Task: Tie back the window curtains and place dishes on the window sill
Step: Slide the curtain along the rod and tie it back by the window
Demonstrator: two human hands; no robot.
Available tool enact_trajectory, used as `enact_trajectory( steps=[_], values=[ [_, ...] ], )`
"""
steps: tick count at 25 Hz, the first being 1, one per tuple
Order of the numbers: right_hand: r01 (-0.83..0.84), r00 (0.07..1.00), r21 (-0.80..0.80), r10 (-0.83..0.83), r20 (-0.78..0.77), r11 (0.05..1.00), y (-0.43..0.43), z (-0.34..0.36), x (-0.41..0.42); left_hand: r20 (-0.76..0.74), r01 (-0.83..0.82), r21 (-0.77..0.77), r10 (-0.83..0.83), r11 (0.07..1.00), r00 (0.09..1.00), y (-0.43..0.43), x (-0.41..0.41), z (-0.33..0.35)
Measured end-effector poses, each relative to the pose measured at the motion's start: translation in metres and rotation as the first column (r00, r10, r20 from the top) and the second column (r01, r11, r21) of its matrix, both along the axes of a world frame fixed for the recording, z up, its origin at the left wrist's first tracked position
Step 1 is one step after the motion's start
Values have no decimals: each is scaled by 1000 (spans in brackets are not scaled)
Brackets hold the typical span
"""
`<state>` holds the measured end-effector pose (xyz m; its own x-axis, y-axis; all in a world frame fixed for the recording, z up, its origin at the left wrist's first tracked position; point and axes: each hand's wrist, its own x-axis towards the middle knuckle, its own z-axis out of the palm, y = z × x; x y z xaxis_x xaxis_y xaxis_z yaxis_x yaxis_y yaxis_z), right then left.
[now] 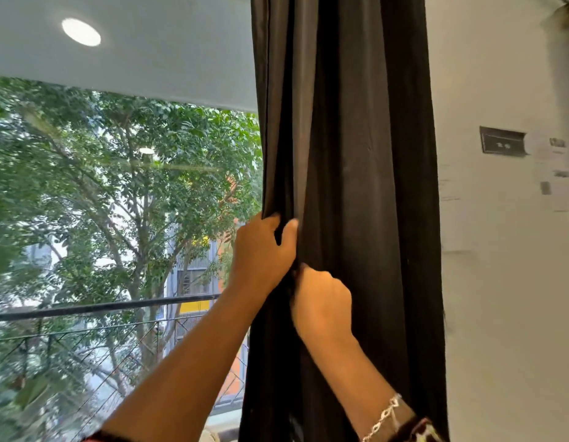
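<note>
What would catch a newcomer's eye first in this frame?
The dark curtain hangs gathered in long folds down the middle right, between the window and the white wall. At its left edge the left hand grips the fabric, with the right hand holding a fold just below it. Left of the curtain, the window shows green trees behind a black railing.

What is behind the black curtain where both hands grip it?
Nothing shows through the black curtain; its folds cover whatever lies behind. The left hand and right hand grip its left folds. Beside it are window glass on the left and a white wall on the right.
</note>
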<state>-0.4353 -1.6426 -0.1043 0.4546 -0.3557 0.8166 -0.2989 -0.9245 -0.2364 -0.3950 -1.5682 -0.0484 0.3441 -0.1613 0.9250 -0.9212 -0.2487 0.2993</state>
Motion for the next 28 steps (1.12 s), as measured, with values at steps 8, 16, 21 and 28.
enact_trajectory(
  steps=[8, 16, 21, 28],
  values=[
    [-283, 956, 43, 285, -61, 958, -10, -19, -18, -44, -56, -93, 52, 994, 998, -18, 5, -5],
    [-281, 877, 345, 94, 471, 896, -113, -2, -42, -2, -90, -105, 90, 990, 996, -25, 19, -8],
    [-123, 988, 357, 82, 129, 926, -114, -4, -20, 13, -89, -120, 91, 989, 996, -37, 19, -10],
    [-140, 986, 89, 130, 109, 986, -79, -14, -7, -15, -59, -120, 58, 991, 998, -63, 9, -9]
  ],
)
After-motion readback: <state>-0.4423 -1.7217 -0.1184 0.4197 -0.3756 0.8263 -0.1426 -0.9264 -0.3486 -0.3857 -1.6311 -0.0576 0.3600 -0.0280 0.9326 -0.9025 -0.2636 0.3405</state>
